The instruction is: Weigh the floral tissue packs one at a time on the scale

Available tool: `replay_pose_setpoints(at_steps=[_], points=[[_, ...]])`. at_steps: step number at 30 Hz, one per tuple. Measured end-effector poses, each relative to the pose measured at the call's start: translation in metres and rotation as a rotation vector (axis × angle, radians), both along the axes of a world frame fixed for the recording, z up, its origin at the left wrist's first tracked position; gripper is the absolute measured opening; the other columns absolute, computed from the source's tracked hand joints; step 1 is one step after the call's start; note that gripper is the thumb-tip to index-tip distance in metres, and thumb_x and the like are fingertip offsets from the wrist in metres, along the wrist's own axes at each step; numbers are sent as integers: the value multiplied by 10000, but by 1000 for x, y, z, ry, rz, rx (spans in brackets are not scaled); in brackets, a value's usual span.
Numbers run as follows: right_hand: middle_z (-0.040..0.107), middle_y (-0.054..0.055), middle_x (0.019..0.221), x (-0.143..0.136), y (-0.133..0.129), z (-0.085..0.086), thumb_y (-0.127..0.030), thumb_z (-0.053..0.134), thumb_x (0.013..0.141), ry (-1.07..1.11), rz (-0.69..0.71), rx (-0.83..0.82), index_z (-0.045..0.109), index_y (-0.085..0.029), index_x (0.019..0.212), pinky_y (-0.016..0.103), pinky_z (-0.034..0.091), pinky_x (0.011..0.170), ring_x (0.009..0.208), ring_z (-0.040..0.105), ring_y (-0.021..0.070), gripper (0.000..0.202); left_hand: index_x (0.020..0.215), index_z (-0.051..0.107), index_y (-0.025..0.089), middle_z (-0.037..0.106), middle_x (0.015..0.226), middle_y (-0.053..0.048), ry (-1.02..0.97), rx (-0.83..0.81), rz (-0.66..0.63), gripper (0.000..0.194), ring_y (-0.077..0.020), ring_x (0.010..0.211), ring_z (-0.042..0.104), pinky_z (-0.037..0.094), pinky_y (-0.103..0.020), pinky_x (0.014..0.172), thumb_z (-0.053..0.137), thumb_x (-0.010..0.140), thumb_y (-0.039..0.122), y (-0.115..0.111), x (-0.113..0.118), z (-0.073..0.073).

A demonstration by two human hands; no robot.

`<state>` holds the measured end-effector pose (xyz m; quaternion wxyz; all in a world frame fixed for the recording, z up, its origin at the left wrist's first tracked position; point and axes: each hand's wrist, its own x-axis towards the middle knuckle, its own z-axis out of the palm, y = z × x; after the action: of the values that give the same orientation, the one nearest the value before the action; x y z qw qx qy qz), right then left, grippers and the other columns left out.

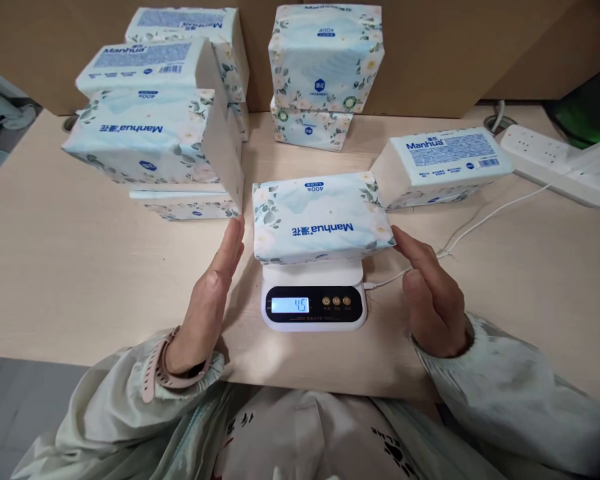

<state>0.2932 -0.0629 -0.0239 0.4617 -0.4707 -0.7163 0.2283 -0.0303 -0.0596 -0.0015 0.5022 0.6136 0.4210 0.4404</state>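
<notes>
A pack of tissues [323, 217] in pale blue floral wrap rests on a white digital kitchen scale [314, 323], whose lit display seems to read 4.5. To its left, my left hand [205, 300] is held upright with straight fingers, apart from the pack and grasping nothing. On the other side, my right hand [433, 293] has its fingers stretched toward the pack's right end; the fingertips are at its corner, and I cannot tell whether they touch. The thumb stands away from the pack.
Stacked tissue packs [150, 140] stand at the back left, and another stack [325, 67] at the back middle. A single tissue pack [450, 163] lies on the right near a white power strip [555, 160]. A white cable [495, 213] runs from the scale across the table [80, 280].
</notes>
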Motion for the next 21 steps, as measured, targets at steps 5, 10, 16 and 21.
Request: replay_pose_setpoints(at_steps=[5, 10, 16, 21], points=[[606, 8, 1618, 1, 0, -2, -321, 495, 1082, -4, -18, -13, 474, -377, 1631, 556, 495, 1238, 1496, 567, 296, 552, 1707, 321, 419, 208, 1812, 136, 7, -16, 7, 622, -250, 1727, 89, 109, -469, 1446, 245, 1125, 626, -1, 1, 3], [608, 8, 1617, 1, 0, -3, -341, 489, 1085, 1, -15, -19, 474, -387, 1630, 568, 496, 1235, 1495, 571, 307, 547, 1692, 357, 429, 231, 1806, 136, -8, -16, 19, 613, -251, 1728, 87, 105, -478, 1447, 245, 1125, 631, 0, 3, 6], [600, 7, 1624, 0, -1, 0, -418, 472, 1083, 0, -24, -79, 474, -400, 1628, 613, 465, 1261, 1518, 548, 335, 545, 1644, 448, 457, 278, 1786, 159, -37, -14, 19, 575, -264, 1729, 77, 79, -502, 1454, 257, 1126, 618, 0, 4, 7], [593, 18, 1634, 1, -2, 1, -407, 459, 1082, -20, -11, -75, 459, -369, 1645, 603, 468, 1258, 1519, 544, 342, 564, 1635, 469, 442, 292, 1780, 157, -42, -1, 21, 575, -274, 1726, 93, 90, -510, 1455, 271, 1126, 622, 1, 5, 8]])
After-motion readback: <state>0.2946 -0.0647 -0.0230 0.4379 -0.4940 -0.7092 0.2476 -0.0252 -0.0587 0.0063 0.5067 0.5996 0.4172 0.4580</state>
